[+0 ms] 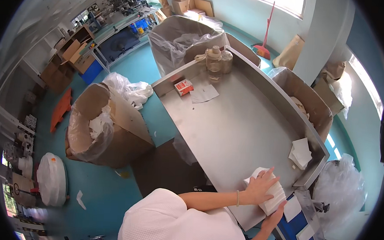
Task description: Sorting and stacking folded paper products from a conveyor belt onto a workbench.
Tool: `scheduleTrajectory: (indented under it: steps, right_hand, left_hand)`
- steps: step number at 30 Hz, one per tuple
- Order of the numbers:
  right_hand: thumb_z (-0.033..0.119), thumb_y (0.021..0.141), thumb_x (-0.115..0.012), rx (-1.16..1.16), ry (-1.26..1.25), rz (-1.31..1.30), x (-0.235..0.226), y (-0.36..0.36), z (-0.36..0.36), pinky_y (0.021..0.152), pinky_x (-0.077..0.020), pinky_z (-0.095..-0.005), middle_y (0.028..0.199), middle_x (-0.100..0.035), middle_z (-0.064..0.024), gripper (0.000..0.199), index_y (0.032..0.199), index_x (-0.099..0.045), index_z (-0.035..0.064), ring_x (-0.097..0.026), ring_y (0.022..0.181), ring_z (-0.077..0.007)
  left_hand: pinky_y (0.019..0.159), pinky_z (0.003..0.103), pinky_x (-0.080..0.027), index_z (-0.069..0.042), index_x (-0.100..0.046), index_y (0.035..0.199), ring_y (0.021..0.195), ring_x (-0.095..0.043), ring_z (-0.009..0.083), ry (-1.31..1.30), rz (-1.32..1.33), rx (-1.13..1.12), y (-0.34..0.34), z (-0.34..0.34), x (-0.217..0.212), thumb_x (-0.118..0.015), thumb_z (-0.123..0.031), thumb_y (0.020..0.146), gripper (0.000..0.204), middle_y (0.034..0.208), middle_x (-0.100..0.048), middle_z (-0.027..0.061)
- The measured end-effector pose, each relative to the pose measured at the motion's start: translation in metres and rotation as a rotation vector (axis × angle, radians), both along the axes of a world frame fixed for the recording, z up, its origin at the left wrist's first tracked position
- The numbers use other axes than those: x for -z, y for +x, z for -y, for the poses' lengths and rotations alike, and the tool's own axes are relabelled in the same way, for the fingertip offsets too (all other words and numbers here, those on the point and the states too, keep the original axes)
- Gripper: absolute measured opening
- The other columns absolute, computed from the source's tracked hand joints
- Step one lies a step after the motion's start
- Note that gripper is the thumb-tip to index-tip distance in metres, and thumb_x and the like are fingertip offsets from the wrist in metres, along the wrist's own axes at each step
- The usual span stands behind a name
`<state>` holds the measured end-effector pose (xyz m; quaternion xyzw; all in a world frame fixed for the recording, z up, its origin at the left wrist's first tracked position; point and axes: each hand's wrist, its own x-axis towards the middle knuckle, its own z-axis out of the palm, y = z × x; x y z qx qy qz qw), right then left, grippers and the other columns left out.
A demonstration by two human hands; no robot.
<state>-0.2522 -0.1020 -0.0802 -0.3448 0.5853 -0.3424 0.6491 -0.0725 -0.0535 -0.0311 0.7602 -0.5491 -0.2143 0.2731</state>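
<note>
A stack of white folded paper sheets (271, 206) lies at the near right end of the metal table (226, 135). My left hand (260, 187) rests across its top, fingers spread and stretched out. At the stack's near right end, my right hand (273, 220) closes around the edge, its palm partly hidden. Just beyond, some loose white sheets (301, 152) lie against the table's raised side. Beside my right hand, a blue surface (302, 232) carries white pieces.
At the table's far end stand clear plastic jugs (214, 62), a small red-and-white box (183, 87) and a paper sheet (205, 93). Lined cardboard bins surround the table, one at left (126, 134). A clear plastic bag (340, 188) bulges at right.
</note>
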Motion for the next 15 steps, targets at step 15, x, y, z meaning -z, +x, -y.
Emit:
scheduleTrajectory:
  steps: [15]
  right_hand:
    - [0.035,0.101,-0.059,0.085,0.034,0.293,0.056,-0.044,0.006,0.075,-0.0544,-0.033,0.106,-0.065,-0.0094,0.042,0.127,-0.055,0.0031,-0.064,0.092,-0.0193]
  left_hand:
    - [0.092,0.064,-0.04,-0.025,-0.035,0.151,0.142,-0.025,0.0497,0.068,0.024,0.011,-0.003,0.001,-0.006,-0.079,-0.046,0.072,0.093,0.163,-0.006,0.0218]
